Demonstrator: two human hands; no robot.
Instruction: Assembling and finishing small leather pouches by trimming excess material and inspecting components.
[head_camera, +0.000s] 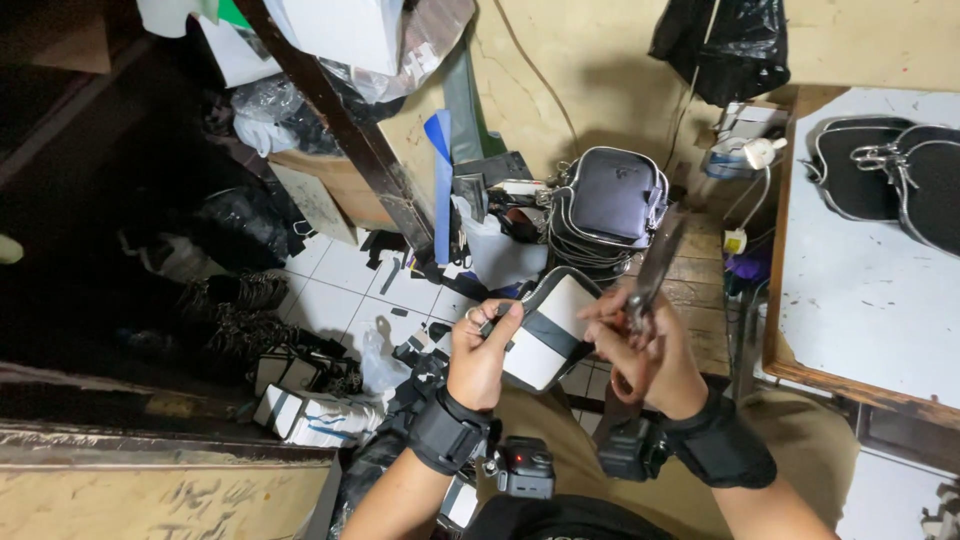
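Left hand (480, 355) pinches the white pouch panel (548, 335) by its zipper edge – light, floppy, best gripped there – right hand (640, 350) closed round scissors (652, 270)

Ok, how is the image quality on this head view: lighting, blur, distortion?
Head view: light is uneven, with the white tabletop at the right bright and the left side nearly black; the scissors in the right hand are motion-blurred, while the left hand and the black-and-white pouch are sharp; wide-angle distortion bends the edges.
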